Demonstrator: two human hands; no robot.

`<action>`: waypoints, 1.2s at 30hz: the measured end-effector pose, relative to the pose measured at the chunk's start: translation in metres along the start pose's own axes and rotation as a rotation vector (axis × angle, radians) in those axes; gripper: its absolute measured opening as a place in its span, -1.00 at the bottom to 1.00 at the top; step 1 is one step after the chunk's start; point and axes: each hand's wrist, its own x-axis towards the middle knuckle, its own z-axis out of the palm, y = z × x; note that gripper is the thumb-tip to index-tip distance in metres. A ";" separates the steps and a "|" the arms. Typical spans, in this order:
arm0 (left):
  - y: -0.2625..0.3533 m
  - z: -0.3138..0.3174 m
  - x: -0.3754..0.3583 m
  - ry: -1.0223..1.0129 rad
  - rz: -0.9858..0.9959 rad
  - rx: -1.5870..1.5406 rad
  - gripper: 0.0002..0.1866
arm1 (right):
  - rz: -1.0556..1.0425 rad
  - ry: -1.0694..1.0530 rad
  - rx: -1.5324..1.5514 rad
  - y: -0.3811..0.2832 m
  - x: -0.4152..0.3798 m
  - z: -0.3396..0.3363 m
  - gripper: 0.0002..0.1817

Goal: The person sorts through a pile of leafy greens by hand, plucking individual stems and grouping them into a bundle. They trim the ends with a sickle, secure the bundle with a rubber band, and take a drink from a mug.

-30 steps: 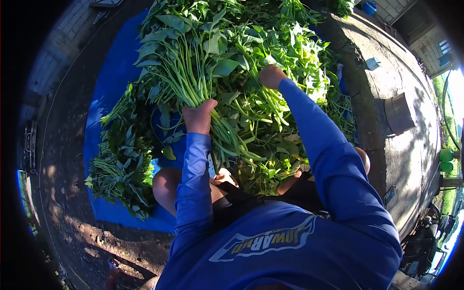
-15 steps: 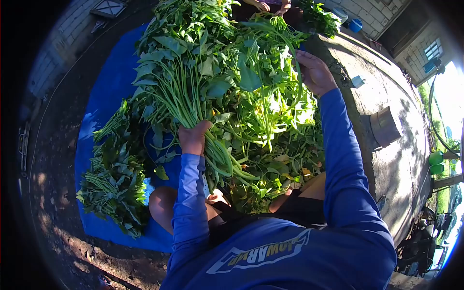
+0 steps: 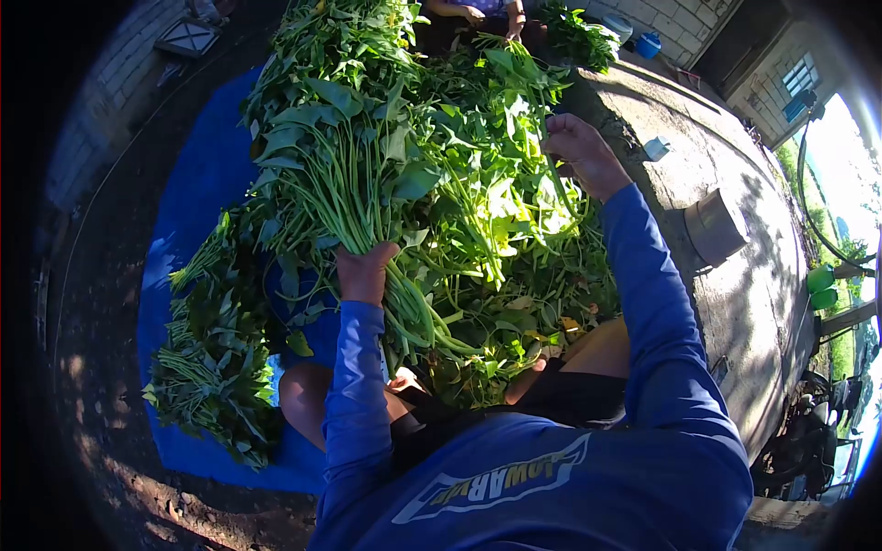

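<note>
My left hand is closed around a thick bunch of water spinach. Its leaves fan out away from me, and the cut stem ends point back toward my lap. To the right, my right hand is raised over the sunlit heap of loose greens, fingers pinched on a single green stem. Part of that stem hangs below the fingers; its leafy end blends into the foliage behind.
Bundled greens lie on a blue tarp at my left. Another person's hands are at the far side of the heap. A concrete slab with a grey pipe stub borders the right.
My right hand has drawn slightly nearer the heap, and the large leaf that hung beside it has swung away. My left hand keeps its hold on the bunch. The view has shifted slightly.
</note>
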 end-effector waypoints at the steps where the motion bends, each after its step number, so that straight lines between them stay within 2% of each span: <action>1: -0.002 0.001 0.000 -0.011 0.003 0.011 -0.52 | 0.031 -0.002 -0.003 0.004 0.005 -0.001 -0.64; 4: -0.005 -0.001 -0.002 -0.020 -0.027 -0.015 -0.52 | -0.251 0.126 -0.267 0.031 0.017 -0.006 -0.63; 5: -0.002 0.002 0.008 -0.011 0.001 -0.026 -0.52 | -0.196 0.074 -0.220 0.031 0.021 -0.010 -0.55; 8: -0.020 -0.008 -0.013 -0.042 -0.054 0.023 -0.51 | -0.211 0.134 -0.299 0.016 -0.002 0.001 -0.41; 9: -0.019 -0.005 -0.009 -0.031 -0.042 0.021 -0.51 | -0.245 0.139 -0.384 0.016 -0.003 0.000 -0.23; 12: -0.017 -0.001 -0.004 -0.049 0.004 0.031 -0.47 | -0.307 0.096 -0.560 0.010 -0.007 -0.002 -0.14; 16: -0.027 -0.002 0.003 -0.082 0.093 0.010 -0.38 | -0.245 0.158 -0.495 0.004 -0.012 0.010 -0.22; 17: -0.033 0.000 0.004 -0.077 0.120 -0.008 -0.36 | -0.333 0.263 -0.473 0.000 -0.020 0.019 -0.32; 20: -0.033 0.003 0.001 -0.103 0.081 0.045 -0.32 | -0.404 0.316 -0.496 -0.024 -0.036 0.039 -0.37; 21: -0.035 0.003 0.001 -0.100 0.071 0.066 -0.33 | -0.485 0.327 -0.582 -0.040 -0.048 0.049 -0.39; 22: -0.037 0.005 0.001 -0.097 0.061 0.087 -0.33 | -0.486 0.328 -0.619 -0.048 -0.051 0.058 -0.40; 23: -0.040 0.009 0.001 -0.095 0.137 0.014 -0.35 | -0.487 0.328 -0.658 -0.054 -0.054 0.067 -0.40; 25: -0.041 0.015 0.001 -0.107 0.100 -0.003 -0.35 | -0.531 0.307 -0.654 -0.051 -0.051 0.088 -0.41; 26: -0.041 0.016 0.000 -0.115 0.080 -0.012 -0.36 | -0.493 0.263 -0.630 -0.047 -0.051 0.104 -0.40; 27: -0.048 0.015 0.002 -0.094 0.068 0.092 -0.38 | -0.510 0.228 -0.588 -0.020 -0.038 0.122 -0.30; 29: -0.048 0.019 0.000 -0.093 -0.001 0.113 -0.41 | -0.216 -0.061 -0.412 0.009 -0.033 0.166 -0.31; 30: -0.048 0.024 -0.003 -0.088 -0.032 0.126 -0.43 | -0.012 -0.164 -0.192 0.030 -0.030 0.181 -0.30; 31: -0.035 0.027 -0.012 -0.126 0.114 0.081 -0.56 | 0.044 -0.167 -0.147 0.038 -0.034 0.190 -0.29; 34: -0.036 0.019 -0.015 -0.109 -0.100 0.013 -0.56 | 0.129 -0.216 0.085 0.043 -0.039 0.200 -0.27; 36: -0.037 0.014 -0.018 -0.145 -0.175 -0.065 -0.59 | 0.169 -0.235 0.235 0.049 -0.043 0.201 -0.26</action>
